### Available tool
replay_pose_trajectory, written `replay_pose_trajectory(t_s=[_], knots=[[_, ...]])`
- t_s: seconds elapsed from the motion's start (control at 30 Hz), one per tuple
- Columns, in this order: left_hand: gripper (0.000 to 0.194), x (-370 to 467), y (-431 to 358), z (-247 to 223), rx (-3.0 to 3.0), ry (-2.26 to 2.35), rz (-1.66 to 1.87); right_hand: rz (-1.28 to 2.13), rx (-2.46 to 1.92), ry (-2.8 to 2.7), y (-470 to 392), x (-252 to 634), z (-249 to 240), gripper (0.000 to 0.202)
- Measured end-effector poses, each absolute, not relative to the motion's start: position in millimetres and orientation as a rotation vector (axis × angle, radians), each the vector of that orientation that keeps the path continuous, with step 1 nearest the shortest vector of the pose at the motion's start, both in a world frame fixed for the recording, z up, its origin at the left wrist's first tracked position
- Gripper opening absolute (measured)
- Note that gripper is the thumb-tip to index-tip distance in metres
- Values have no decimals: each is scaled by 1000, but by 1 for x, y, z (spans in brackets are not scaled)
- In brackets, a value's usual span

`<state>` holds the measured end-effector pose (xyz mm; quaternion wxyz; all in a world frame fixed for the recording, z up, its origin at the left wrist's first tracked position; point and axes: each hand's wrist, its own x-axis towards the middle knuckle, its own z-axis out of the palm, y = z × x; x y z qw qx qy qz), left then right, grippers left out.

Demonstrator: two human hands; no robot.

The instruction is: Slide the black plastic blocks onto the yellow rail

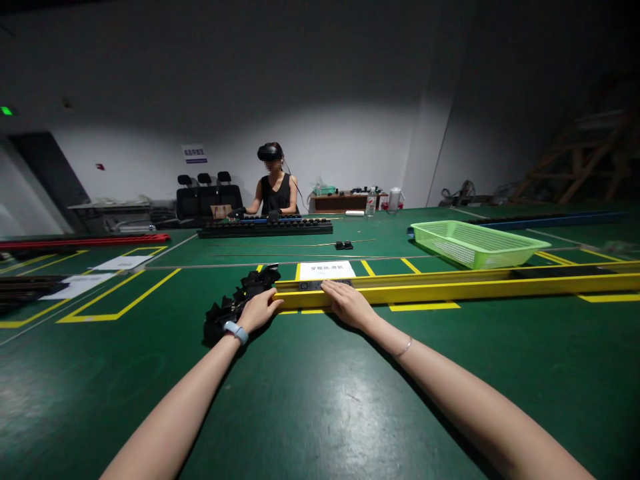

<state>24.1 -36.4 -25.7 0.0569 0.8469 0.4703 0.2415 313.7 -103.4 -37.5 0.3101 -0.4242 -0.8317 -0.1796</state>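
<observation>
My left hand, with a pale blue band at the wrist, is closed at the left end of a long yellow rail. It lies against a bunched row of black plastic pieces; its fingers are partly hidden there, with thumb and forefinger beside the rail's end. My right hand grips the near wall of the rail a little further right, its fingers bent over the top edge. Just behind those fingers is a small grey block, below a white printed sheet.
A light green basket stands behind the rail at right. Small black pieces and thin rods lie mid-table. Across the green table, a person in a headset works at black rails. Red rails and papers are left.
</observation>
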Motion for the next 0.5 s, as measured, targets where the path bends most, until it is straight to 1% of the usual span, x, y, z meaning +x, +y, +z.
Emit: replay_pose_trajectory(t_s=[0.17,0.5], knots=[[20,24,-35,-33,2562,1362,827,-445,-1127,-2183,-103,314,-36,59],[20,27,-38,-36,2508,1400,866,-379,-1170,-2180,-105,314,-33,56]])
